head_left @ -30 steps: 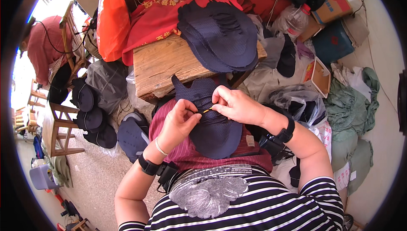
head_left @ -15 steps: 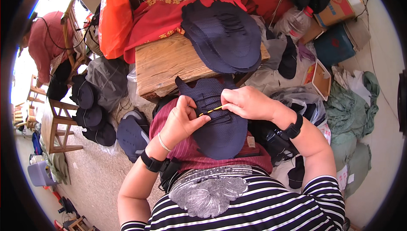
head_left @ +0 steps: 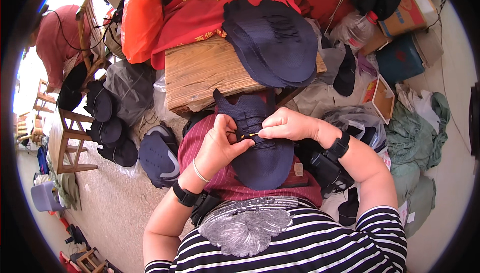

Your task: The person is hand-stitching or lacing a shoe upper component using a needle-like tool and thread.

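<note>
A dark navy shoe upper [head_left: 265, 165] of textured fabric lies flat across my lap, with dark laces over its middle. Above it my left hand [head_left: 225, 140] is closed, fingers curled and thumb pointing right. My right hand [head_left: 285, 124] pinches from the other side, close to the left fingertips. A short stretch of yellow-and-black lace [head_left: 247, 136] runs between the two hands, and its ends are hidden in the fingers. Just beyond, several similar navy shoe uppers [head_left: 272, 43] are stacked on a wooden stool [head_left: 192, 75].
Bundles of dark shoe uppers [head_left: 112, 133] lie at the left beside a small wooden stool [head_left: 67, 143]. A navy piece [head_left: 159, 155] rests on the floor nearer me. Plastic bags, a box [head_left: 382, 98] and green cloth [head_left: 415, 138] crowd the right. Another person [head_left: 60, 38] bends at far left.
My hands have come closer together, and less of the yellow-and-black lace shows between them. The right hand has dropped slightly. The whole view has shifted a little.
</note>
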